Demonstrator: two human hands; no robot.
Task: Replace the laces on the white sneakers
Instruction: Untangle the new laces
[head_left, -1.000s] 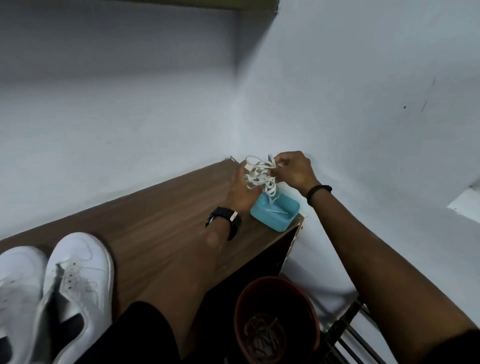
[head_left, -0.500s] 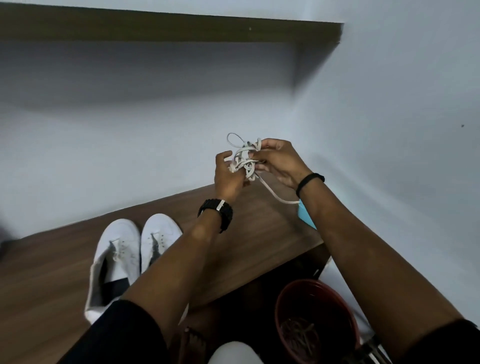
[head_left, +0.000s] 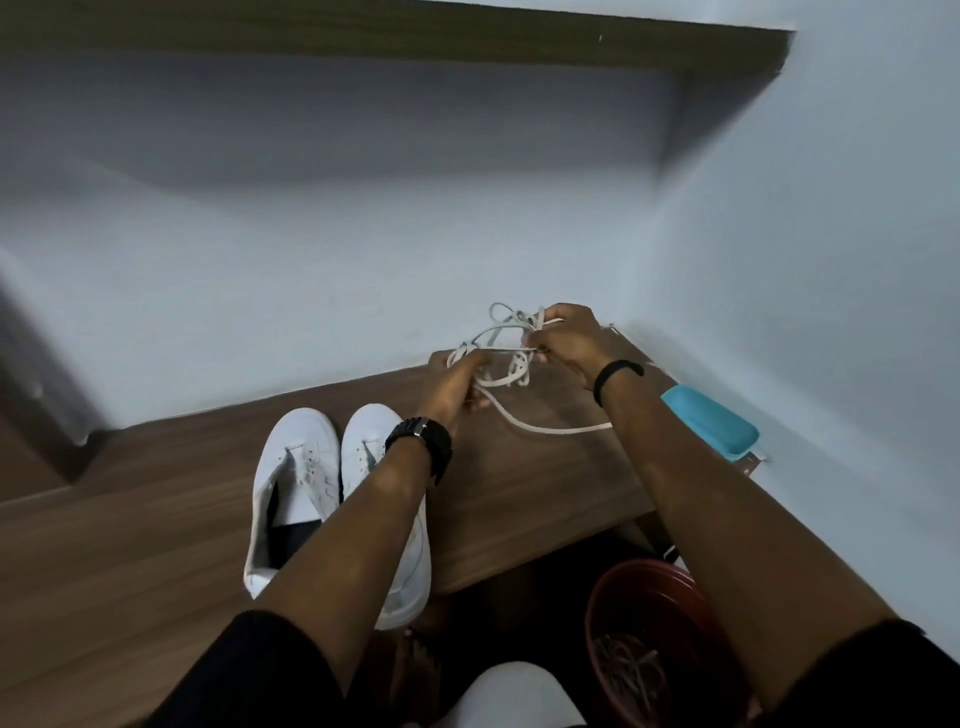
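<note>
A tangle of white laces (head_left: 506, 358) hangs in the air between my two hands above the wooden tabletop (head_left: 545, 467). My left hand (head_left: 451, 387) grips one side of the tangle, and my right hand (head_left: 571, 340) pinches the other side. One strand droops from the bundle and trails right under my right forearm. Two white sneakers without laces stand side by side on the table: the left sneaker (head_left: 291, 478) is in full view, while the right sneaker (head_left: 363, 447) is partly hidden by my left forearm.
A turquoise plastic box (head_left: 711, 423) sits at the table's right edge near the wall. Below the table's front edge stands a reddish-brown bucket (head_left: 649, 623) with old laces inside. White walls close in behind and to the right; a wooden shelf (head_left: 415, 36) runs overhead.
Both hands lifted the lace bundle out of the turquoise box and carried it left toward the sneakers. The bundle has loosened, with my hands pulled further apart and a strand hanging free.
</note>
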